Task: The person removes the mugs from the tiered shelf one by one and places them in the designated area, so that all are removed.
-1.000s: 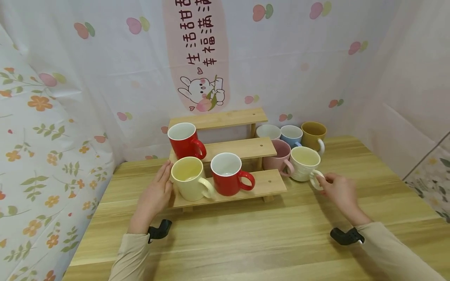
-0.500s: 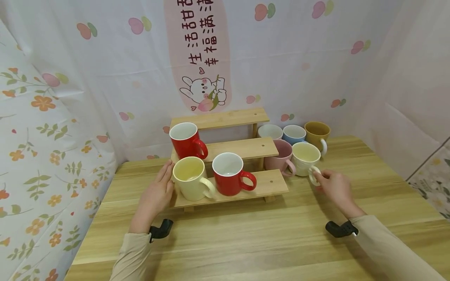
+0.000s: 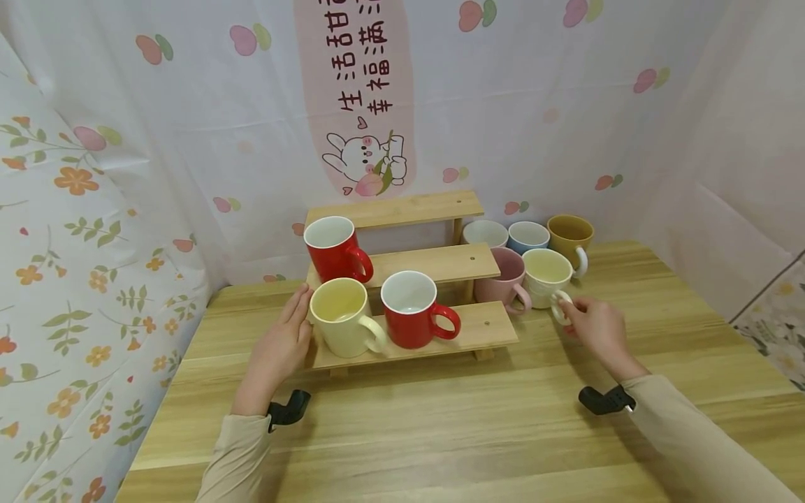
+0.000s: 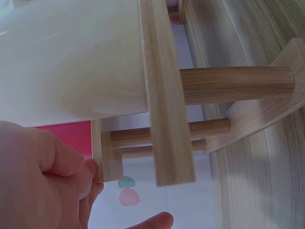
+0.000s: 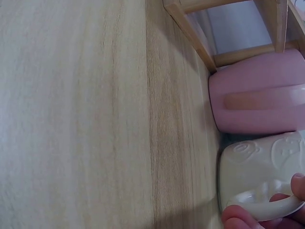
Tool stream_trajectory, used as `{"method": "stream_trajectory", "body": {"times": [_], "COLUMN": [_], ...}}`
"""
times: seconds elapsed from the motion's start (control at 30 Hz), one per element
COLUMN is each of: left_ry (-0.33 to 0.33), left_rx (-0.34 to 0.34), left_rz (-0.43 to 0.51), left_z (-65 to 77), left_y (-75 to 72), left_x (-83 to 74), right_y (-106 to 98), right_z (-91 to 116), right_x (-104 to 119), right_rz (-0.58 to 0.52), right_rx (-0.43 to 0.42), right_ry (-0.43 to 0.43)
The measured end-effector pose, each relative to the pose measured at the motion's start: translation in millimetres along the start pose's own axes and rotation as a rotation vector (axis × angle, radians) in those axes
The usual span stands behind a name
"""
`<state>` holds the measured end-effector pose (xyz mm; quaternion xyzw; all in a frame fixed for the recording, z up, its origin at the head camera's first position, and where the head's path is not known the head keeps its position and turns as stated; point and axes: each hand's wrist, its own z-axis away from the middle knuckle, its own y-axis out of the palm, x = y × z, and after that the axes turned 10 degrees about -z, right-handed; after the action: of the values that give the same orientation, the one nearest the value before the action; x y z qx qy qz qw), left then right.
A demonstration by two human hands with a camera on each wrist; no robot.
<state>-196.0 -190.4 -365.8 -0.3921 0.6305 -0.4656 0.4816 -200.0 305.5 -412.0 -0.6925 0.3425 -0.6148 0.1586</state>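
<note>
My right hand (image 3: 596,332) pinches the handle of a cream embossed mug (image 3: 546,278), standing on the table beside a pink mug (image 3: 501,276). In the right wrist view, thumb and fingers close on that handle (image 5: 271,208). My left hand (image 3: 279,349) rests at the left end of a three-tier wooden shelf (image 3: 465,335), fingers mostly straight. The left wrist view has its fingertips at the end of a board. Close to this hand, a pale yellow mug (image 3: 342,325) stands on the lowest tier. A red mug (image 3: 411,314) is beside it; another red mug (image 3: 330,251) occupies the middle tier.
Behind the cream mug are a brown mug (image 3: 569,241), a blue mug (image 3: 528,241) and a white mug (image 3: 484,237), partly hidden by the shelf. A patterned cloth (image 3: 251,140) hangs behind. The wooden table (image 3: 428,433) extends in front.
My right hand has pushed the cream mug a little back, closer to the brown and blue mugs. The left hand stays at the shelf. The head view has shifted slightly.
</note>
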Motion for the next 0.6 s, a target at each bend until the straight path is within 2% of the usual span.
{"method": "stream_trajectory", "body": {"times": [0.3, 0.6], "left_ry": [0.001, 0.013], "left_rx": [-0.009, -0.022], "left_rz": [-0.002, -0.004], "left_z": [0.9, 1.6], "left_y": [-2.3, -2.2], "left_x": [-0.4, -1.7], "right_y": [-3, -12], "right_z": [-1, -4], "right_x": [4, 9], "right_rz": [-0.028, -0.012], "right_rx": [0.024, 0.126], "right_ry": [0.008, 0.088]}}
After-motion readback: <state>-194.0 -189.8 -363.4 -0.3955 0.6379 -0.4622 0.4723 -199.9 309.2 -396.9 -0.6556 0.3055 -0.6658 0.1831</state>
